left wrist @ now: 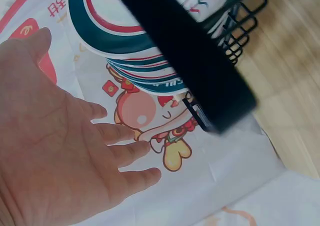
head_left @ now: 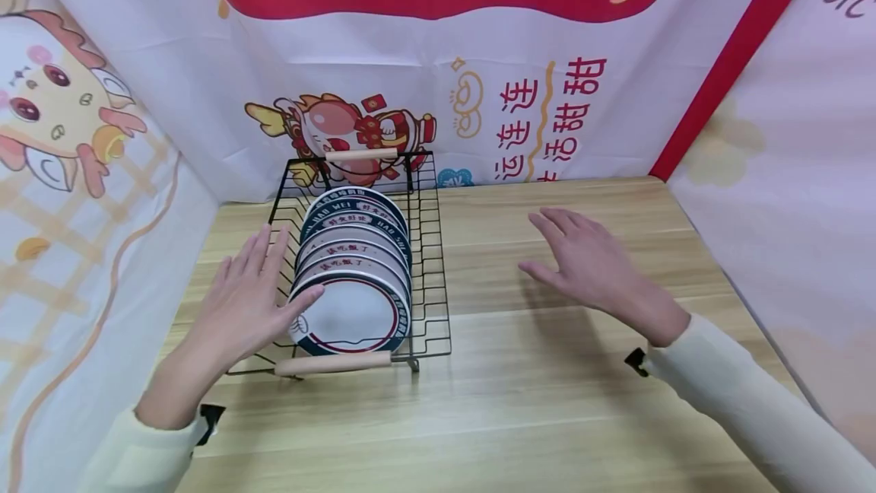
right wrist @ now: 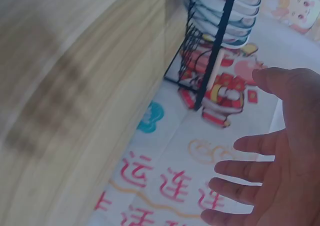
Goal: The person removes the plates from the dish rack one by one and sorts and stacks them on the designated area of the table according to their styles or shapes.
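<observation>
Plates [head_left: 352, 268] (racked), left hand [head_left: 239, 310] near; right [head_left: 591, 261] apart

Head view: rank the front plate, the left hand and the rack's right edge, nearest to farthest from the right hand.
1. Rack's right edge: first to the left.
2. Front plate: farther left, near end.
3. Left hand: farthest left, thumb by the plate.

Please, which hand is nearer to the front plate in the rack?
Left. The left hand is close beside the front plate, with its thumb overlapping it in the head view. The right hand is farther, above the table, right of the rack.
</observation>
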`<state>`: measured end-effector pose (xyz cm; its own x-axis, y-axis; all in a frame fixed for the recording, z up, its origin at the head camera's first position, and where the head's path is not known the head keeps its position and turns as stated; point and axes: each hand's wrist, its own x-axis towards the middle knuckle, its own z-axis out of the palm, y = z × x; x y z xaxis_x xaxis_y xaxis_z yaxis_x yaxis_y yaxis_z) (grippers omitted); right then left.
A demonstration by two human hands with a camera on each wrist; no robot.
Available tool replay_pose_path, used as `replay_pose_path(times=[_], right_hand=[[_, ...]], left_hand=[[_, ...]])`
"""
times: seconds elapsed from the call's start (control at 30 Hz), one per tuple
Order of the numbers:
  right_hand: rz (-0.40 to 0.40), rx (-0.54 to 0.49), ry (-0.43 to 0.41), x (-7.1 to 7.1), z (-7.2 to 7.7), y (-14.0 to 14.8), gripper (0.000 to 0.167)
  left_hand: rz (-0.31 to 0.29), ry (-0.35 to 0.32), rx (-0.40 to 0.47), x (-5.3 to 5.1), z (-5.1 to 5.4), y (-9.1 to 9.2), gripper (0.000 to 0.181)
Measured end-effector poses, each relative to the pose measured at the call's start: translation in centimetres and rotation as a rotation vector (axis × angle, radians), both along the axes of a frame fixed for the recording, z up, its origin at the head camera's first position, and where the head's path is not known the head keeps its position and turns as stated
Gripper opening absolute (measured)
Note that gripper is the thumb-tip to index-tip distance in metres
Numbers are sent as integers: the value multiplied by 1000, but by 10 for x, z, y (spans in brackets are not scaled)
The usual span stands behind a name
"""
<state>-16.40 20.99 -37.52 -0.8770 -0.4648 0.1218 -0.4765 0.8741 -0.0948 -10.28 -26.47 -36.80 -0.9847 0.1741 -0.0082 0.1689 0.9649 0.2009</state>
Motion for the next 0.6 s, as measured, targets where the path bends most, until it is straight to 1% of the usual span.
replay_pose_path(times=[0.13, 0.23, 0.37, 0.53, 0.6], right_hand=[[45, -7, 3, 3, 11, -19, 80], [91, -32, 1, 4, 19, -36, 76], [164, -56, 9, 6, 27, -57, 72], [260, -72, 27, 6, 32, -81, 67], [296, -81, 29, 6, 33, -90, 65]], left_hand=[[2, 7, 6, 5, -3, -6, 107], [-20, 21, 15, 10, -6, -13, 105], [-67, 62, 38, 15, -13, -23, 103], [-105, 103, 59, 23, -22, -33, 103], [-111, 106, 62, 27, -25, -37, 103]])
